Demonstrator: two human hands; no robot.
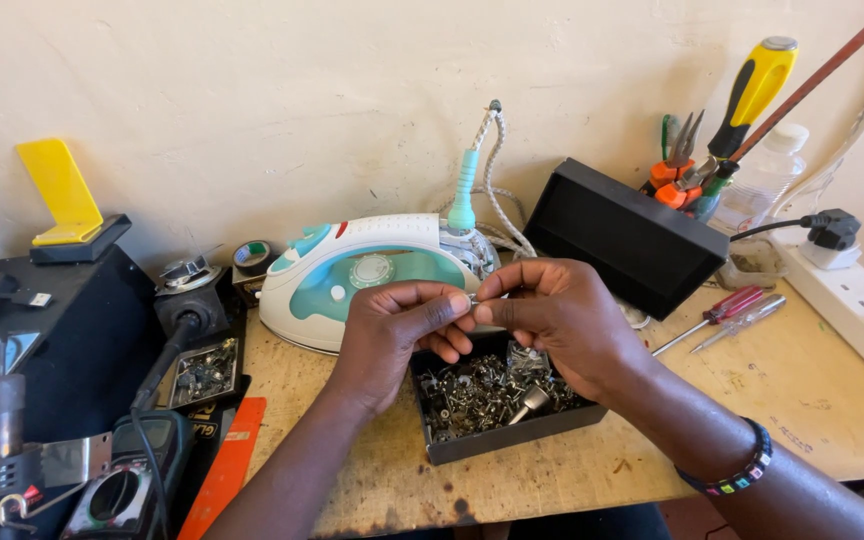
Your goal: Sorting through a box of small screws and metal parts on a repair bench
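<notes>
Fingertips of both hands [482, 320] pinch one small metal part [473, 298]

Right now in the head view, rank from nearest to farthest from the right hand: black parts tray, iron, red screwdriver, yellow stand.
From the right hand:
1. Black parts tray, directly beneath.
2. Iron, just behind-left.
3. Red screwdriver, to the right.
4. Yellow stand, far left by the wall.

I pinch a tiny silvery screw [473, 297] between my fingertips, just above an open black box [512, 432] full of metal hardware.
</notes>
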